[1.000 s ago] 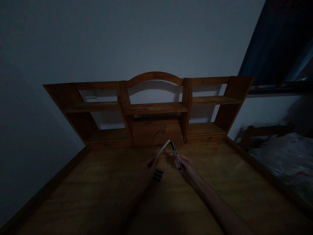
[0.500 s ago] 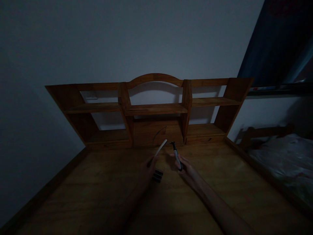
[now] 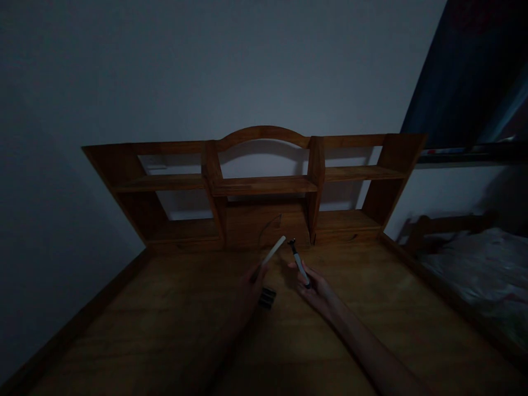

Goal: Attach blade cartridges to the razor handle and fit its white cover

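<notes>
My left hand [image 3: 249,283] is closed around a slim whitish stick [image 3: 274,250], whose far end points up and right; its exact kind cannot be made out in the dim light. In my right hand [image 3: 315,289] is a razor [image 3: 301,266] with a grey and black handle, its dark head up and close to the stick's tip. A small gap shows between the head and the tip. A small black case with several slots [image 3: 268,297] lies on the desk just right of my left hand, partly behind it.
The wooden desk top [image 3: 173,330] has raised side edges. Along its back stands a wooden shelf unit [image 3: 264,186] against a pale wall [image 3: 247,66]. At the right are a dark window or curtain [image 3: 466,71] and a pile of whitish plastic or cloth [image 3: 478,269].
The razor head and the stick's tip were closer together a second ago and have parted slightly. The razor has tilted a little more to the left. Both hands keep their hold.
</notes>
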The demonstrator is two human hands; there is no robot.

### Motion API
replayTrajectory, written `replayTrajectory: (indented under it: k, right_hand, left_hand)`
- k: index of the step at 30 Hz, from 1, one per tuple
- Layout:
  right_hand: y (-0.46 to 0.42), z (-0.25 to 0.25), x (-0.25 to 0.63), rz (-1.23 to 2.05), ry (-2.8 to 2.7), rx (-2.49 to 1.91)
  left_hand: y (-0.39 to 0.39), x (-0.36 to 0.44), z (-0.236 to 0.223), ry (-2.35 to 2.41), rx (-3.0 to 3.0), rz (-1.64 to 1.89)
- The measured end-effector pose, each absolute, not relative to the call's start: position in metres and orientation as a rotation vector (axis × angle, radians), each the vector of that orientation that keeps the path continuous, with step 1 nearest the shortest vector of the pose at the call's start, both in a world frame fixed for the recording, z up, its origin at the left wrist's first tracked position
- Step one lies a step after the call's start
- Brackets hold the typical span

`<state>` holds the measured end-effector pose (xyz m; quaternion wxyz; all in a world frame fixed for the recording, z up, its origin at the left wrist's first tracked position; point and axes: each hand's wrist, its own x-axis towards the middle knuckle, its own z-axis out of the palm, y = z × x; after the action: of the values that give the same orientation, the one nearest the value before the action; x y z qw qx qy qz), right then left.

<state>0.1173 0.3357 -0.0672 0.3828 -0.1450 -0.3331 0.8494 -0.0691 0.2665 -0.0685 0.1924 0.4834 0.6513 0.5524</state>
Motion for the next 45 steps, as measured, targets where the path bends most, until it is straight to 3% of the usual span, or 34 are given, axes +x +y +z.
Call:
replayTrajectory:
  k: [45]
  right_hand:
    - [0.336, -0.063, 0.126, 2.341, -0.829, -0.278]
  left_hand:
    - [0.269, -0.073, -0.072, 1.677, 1.384, 1.455]
